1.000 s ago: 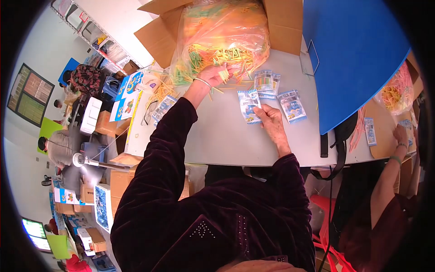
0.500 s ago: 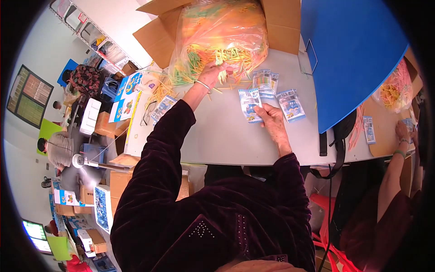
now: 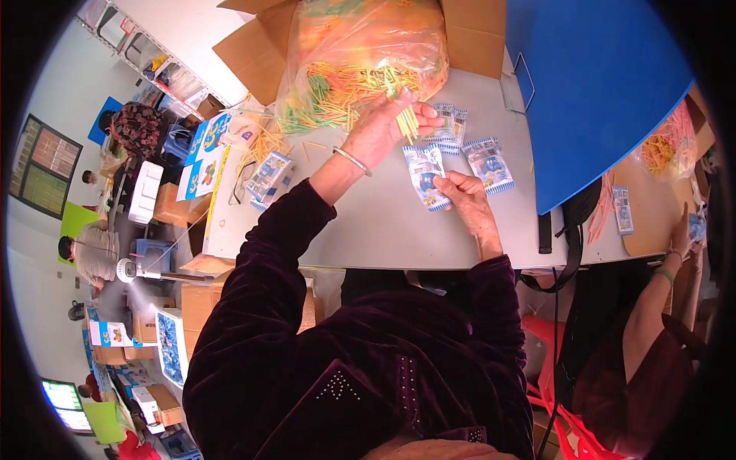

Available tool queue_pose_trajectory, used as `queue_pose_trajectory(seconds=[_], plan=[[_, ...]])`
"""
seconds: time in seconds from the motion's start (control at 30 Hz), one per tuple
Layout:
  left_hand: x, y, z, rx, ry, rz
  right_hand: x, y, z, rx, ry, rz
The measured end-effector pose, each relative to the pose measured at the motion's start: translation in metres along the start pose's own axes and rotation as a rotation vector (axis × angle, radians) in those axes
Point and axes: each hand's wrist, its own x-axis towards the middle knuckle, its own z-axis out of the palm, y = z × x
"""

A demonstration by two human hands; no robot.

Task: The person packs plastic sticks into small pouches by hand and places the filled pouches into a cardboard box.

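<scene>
Sticks point(image 3: 407, 123), thin, yellow and green, make up a loose bundle in my left hand point(image 3: 381, 126), between thumb and fingers. Their lower ends come just by the top edge of the packet point(image 3: 424, 176) I pinch in my right hand point(image 3: 470, 201); whether they touch it, or whether that edge is open, I cannot tell.

So 1 bundle is already out of the supply and lies outside the packet, as I judge it. Just right of the held packet, 1 printed packet point(image 3: 488, 165) lies flat. Behind my left fingers sits an overlapping pile point(image 3: 454, 132) of at least 2 more. Whether any of these is filled or sealed, I cannot make out.

Farther left on the table point(image 3: 360, 230), more packaging point(image 3: 271, 178) lies near the glasses point(image 3: 241, 185), with stray sticks point(image 3: 251, 147) beyond. Past my hands, the clear bag point(image 3: 360, 38) in the cardboard box point(image 3: 475, 34) shows a big heap of sticks at its mouth, so I judge much is left. Across the blue panel point(image 3: 598, 92), a co-worker's hand point(image 3: 680, 236) is near another packet.
</scene>
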Motion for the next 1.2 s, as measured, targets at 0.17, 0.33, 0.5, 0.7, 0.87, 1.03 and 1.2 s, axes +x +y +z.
queue_pose_trajectory(seconds=[0.17, 0.33, 0.5, 0.7, 0.87, 1.03, 1.2], plan=[[-0.008, -0.008, 0.01, 0.08, -0.001, 0.038, -0.005, -0.004, 0.004, 0.1, -0.039, 0.009], [-0.019, -0.016, 0.013, 0.426, -0.043, 0.041, -0.007, -0.006, 0.0, 0.13, -0.047, 0.013], [-0.026, -0.017, 0.014, 0.421, -0.051, 0.016, -0.009, -0.005, 0.0, 0.096, -0.065, 0.016], [-0.031, -0.014, 0.017, 0.422, -0.047, 0.052, -0.008, -0.002, 0.0, 0.087, -0.075, 0.018], [-0.036, -0.017, 0.016, 0.55, -0.067, 0.057, -0.01, -0.005, 0.001, 0.116, -0.096, 0.034], [-0.039, -0.019, 0.01, 0.581, -0.108, -0.014, -0.01, -0.005, 0.002, 0.123, -0.077, 0.056], [-0.035, -0.019, 0.002, 0.527, -0.119, 0.019, -0.008, -0.003, 0.002, 0.061, -0.084, 0.007]])
